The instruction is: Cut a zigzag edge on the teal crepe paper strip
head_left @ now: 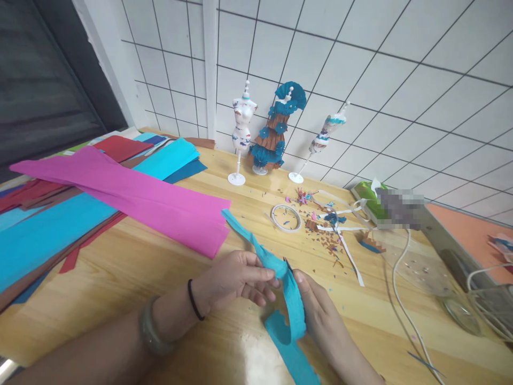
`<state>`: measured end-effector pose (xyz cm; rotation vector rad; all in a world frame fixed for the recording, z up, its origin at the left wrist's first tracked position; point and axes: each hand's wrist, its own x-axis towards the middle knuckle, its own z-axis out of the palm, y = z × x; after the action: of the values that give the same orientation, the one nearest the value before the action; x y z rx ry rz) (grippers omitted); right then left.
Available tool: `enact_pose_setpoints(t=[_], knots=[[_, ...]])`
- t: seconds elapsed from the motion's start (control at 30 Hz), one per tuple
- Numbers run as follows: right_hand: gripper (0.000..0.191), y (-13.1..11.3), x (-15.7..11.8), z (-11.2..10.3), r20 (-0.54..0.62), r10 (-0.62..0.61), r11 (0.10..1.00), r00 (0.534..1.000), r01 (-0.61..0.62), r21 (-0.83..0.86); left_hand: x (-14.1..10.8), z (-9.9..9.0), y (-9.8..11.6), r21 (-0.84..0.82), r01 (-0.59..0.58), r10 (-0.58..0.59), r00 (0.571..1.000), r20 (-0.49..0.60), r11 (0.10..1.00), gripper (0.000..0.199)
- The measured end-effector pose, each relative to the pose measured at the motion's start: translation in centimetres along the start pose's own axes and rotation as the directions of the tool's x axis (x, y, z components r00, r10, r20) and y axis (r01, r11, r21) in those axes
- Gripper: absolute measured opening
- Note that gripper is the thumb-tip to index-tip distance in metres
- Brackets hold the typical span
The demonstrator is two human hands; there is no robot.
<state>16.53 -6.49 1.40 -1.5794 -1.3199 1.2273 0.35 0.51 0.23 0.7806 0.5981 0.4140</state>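
Note:
A long turquoise crepe paper strip (294, 307) runs between my hands, curling down toward the table's near edge, its free end reaching up toward the pink paper. My left hand (248, 278) pinches the strip between thumb and fingers, the other fingers loosely curled beneath. Closed at the strip's right side, my right hand (320, 307) grips scissors (287, 263); only their dark pointed tip shows against the strip's upper edge. The handles are hidden in the hand. Along one side, the strip's edge looks uneven.
Folded crepe paper, with a pink sheet (168, 200) on top, covers the left side. Three small dress forms stand at the back, the middle one dressed in blue and brown paper (276, 133). A tape roll (286, 218), paper scraps (331, 238) and a white cable (396, 272) lie rightward.

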Motion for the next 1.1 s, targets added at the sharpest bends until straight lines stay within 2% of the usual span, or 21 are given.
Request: enact_pose_setpoints(t=[0.27, 0.4, 0.5, 0.63, 0.8, 1.1], knots=[[0.042, 0.0, 0.1, 0.2, -0.022, -0.011, 1.000, 1.000, 0.011, -0.006, 0.1, -0.1, -0.1, -0.020, -0.001, 0.001, 1.000, -0.004, 1.000, 0.023], [0.045, -0.2, 0.2, 0.1, -0.069, -0.033, 0.999, 0.997, 0.030, -0.036, 0.0, -0.1, 0.1, -0.031, -0.006, 0.006, 1.000, -0.015, 0.999, 0.022], [0.047, -0.2, 0.3, -0.1, -0.102, 0.017, 1.000, 0.995, -0.018, -0.012, -0.1, 0.0, 0.3, -0.009, -0.009, 0.009, 0.999, -0.038, 1.000, 0.025], [0.053, -0.1, 0.2, -0.3, -0.027, 0.082, 0.993, 0.996, -0.079, 0.088, 0.0, 0.1, 0.7, 0.088, 0.018, -0.013, 0.998, -0.063, 0.996, 0.030], [0.035, -0.1, -0.1, 0.2, 0.002, 0.065, 0.989, 0.998, -0.065, 0.132, 0.3, -0.1, 0.7, 0.158, -0.004, 0.017, 0.996, -0.083, 0.987, 0.032], [0.035, 1.3, -0.1, 0.8, 0.102, 0.093, 0.991, 0.990, -0.102, 0.088, 0.2, -0.4, 0.8, -0.002, -0.122, 0.122, 0.992, -0.040, 0.993, 0.028]])
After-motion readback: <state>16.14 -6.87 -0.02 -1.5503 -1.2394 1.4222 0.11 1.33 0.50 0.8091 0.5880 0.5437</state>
